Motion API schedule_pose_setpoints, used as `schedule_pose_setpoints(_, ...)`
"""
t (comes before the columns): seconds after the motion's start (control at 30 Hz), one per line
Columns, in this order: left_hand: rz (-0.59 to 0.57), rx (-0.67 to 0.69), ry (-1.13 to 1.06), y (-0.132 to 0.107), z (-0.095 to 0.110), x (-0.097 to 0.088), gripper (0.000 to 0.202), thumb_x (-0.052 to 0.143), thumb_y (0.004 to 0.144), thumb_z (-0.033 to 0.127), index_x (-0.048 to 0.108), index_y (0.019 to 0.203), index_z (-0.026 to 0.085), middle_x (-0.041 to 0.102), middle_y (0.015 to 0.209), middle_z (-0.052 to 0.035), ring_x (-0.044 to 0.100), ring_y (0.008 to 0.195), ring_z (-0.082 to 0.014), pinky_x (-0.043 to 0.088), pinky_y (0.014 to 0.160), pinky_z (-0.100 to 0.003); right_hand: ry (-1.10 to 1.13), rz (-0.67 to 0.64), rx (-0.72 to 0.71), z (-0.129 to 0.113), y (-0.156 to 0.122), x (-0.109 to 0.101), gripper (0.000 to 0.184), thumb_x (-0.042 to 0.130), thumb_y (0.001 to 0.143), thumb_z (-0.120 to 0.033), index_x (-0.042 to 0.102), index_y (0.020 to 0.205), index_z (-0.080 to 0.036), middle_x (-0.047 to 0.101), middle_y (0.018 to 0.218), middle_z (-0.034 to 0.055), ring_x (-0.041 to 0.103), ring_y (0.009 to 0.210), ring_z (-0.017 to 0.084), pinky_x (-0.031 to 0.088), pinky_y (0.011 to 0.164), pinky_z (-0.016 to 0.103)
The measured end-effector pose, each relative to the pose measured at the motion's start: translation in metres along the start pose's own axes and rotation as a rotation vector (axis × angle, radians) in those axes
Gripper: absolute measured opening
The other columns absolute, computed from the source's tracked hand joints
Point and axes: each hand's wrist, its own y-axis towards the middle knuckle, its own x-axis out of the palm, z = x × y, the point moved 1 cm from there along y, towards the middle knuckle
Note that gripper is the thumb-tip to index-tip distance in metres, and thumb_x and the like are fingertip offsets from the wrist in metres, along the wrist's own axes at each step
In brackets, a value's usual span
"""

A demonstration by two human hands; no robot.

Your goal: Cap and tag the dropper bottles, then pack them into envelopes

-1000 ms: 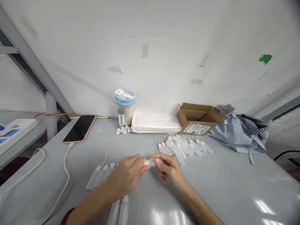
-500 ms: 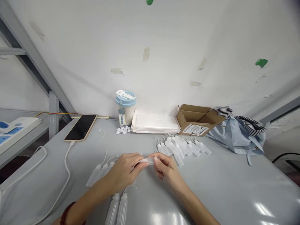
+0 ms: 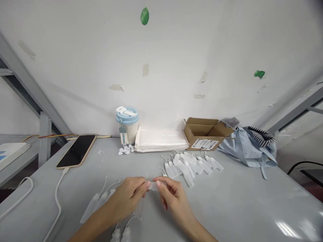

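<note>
Between my left hand (image 3: 127, 196) and my right hand (image 3: 173, 198), a small translucent plastic bottle (image 3: 154, 186) is pinched in the fingertips of both hands, partly hidden by them. A row of similar bottles with thin white hooked tubes (image 3: 94, 203) lies just past and under my left hand. Another loose group of them (image 3: 184, 167) lies beyond my right hand on the grey table (image 3: 227, 205). Several more (image 3: 126, 233) lie below my wrists, near the bottom edge of the view.
A black phone (image 3: 76, 151) on a white cable (image 3: 57, 201) lies at left. Along the wall stand a blue-lidded cup (image 3: 127, 126), white scraps (image 3: 124, 150), a stack of white pads (image 3: 161, 140), an open cardboard box (image 3: 205, 134) and a blue cloth bag (image 3: 247, 148).
The whole view has swung, so the table items sit further left and lower. My hands stay together on the small bottle, and they have shifted slightly lower in the picture.
</note>
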Motion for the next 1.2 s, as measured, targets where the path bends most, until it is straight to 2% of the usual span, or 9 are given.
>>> schedule_pose_setpoints(0.17,0.04,-0.03,-0.046,0.001,0.003,-0.004,0.041,0.034,0.094,0.038,0.043,0.06,0.019,0.048,0.057,0.0028,0.047,0.055,-0.0131,0.034,0.051,-0.023,0.008,-0.053,-0.019,0.001,0.002,0.0,0.047,0.05,0.083,-0.061,0.059,0.074,-0.016,0.033,0.046,-0.0083,0.029,0.04,0.007,0.023,0.04,0.021)
schedule_pose_setpoints(0.33,0.118,0.156,0.066,-0.003,0.003,0.004,0.031,0.034,0.095,0.027,0.052,0.071,0.018,0.056,0.068,-0.0003,0.052,0.062,-0.0142,0.04,0.059,-0.025,0.081,-0.088,0.131,0.002,0.007,-0.002,0.054,0.054,0.073,-0.071,0.037,0.059,-0.021,0.026,0.046,-0.0102,0.02,0.038,0.004,0.016,0.036,0.02)
schedule_pose_setpoints(0.47,0.144,0.251,0.197,0.001,0.001,0.003,0.027,0.036,0.096,0.024,0.055,0.078,0.018,0.058,0.072,-0.0012,0.054,0.063,-0.0138,0.044,0.059,-0.024,0.055,-0.074,0.143,0.002,0.008,-0.006,0.053,0.052,0.074,-0.071,0.042,0.063,-0.021,0.026,0.047,-0.0101,0.021,0.038,0.005,0.018,0.036,0.02)
schedule_pose_setpoints(0.57,0.106,0.141,0.372,0.013,-0.009,-0.017,0.02,0.045,0.093,0.025,0.059,0.079,0.02,0.062,0.078,0.0005,0.059,0.071,-0.0129,0.047,0.066,-0.021,-0.149,0.1,0.001,-0.001,0.01,-0.017,0.048,0.049,0.08,-0.065,0.051,0.071,-0.018,0.032,0.045,-0.0082,0.031,0.04,0.009,0.024,0.04,0.022)
schedule_pose_setpoints(0.63,0.133,0.049,0.454,0.024,-0.023,-0.036,0.019,0.046,0.092,0.022,0.061,0.081,0.018,0.065,0.086,-0.0048,0.061,0.084,-0.0187,0.048,0.077,-0.029,-0.291,0.271,-0.085,-0.003,0.013,-0.027,0.043,0.047,0.083,-0.06,0.054,0.08,-0.018,0.037,0.046,-0.0068,0.036,0.043,0.011,0.028,0.043,0.023)
schedule_pose_setpoints(0.73,0.173,-0.102,0.557,0.04,-0.05,-0.061,0.022,0.042,0.091,0.018,0.063,0.093,0.012,0.064,0.099,-0.0156,0.06,0.096,-0.029,0.047,0.079,-0.039,-0.546,0.406,-0.224,-0.003,0.018,-0.04,0.032,0.049,0.084,-0.052,0.048,0.084,-0.02,0.05,0.058,-0.0035,0.042,0.045,0.012,0.033,0.046,0.025)
schedule_pose_setpoints(0.87,0.109,-0.203,0.646,0.053,-0.071,-0.071,0.017,0.05,0.09,0.021,0.064,0.096,0.013,0.067,0.094,-0.0116,0.062,0.095,-0.0286,0.049,0.079,-0.04,-0.911,0.41,-0.268,0.003,0.025,-0.048,0.024,0.044,0.084,-0.045,0.038,0.075,-0.023,0.051,0.057,-0.0031,0.045,0.045,0.013,0.032,0.046,0.025)
schedule_pose_setpoints(1.0,0.063,-0.24,0.708,0.056,-0.069,-0.069,0.023,0.055,0.092,0.029,0.06,0.108,0.014,0.063,0.107,-0.0073,0.063,0.093,-0.0208,0.052,0.08,-0.04,-1.119,0.373,-0.266,0.004,0.026,-0.045,0.023,0.043,0.082,-0.037,0.034,0.066,-0.024,0.042,0.049,-0.0054,0.04,0.041,0.013,0.026,0.045,0.024)
schedule_pose_setpoints(1.2,0.048,-0.245,0.712,0.06,-0.064,-0.064,0.028,0.056,0.092,0.029,0.056,0.116,0.016,0.059,0.117,-0.0086,0.061,0.098,-0.0216,0.053,0.083,-0.042,-1.309,0.294,-0.251,0.002,0.025,-0.046,0.024,0.049,0.082,-0.026,0.04,0.06,-0.023,0.038,0.044,-0.0049,0.038,0.037,0.013,0.016,0.045,0.025)
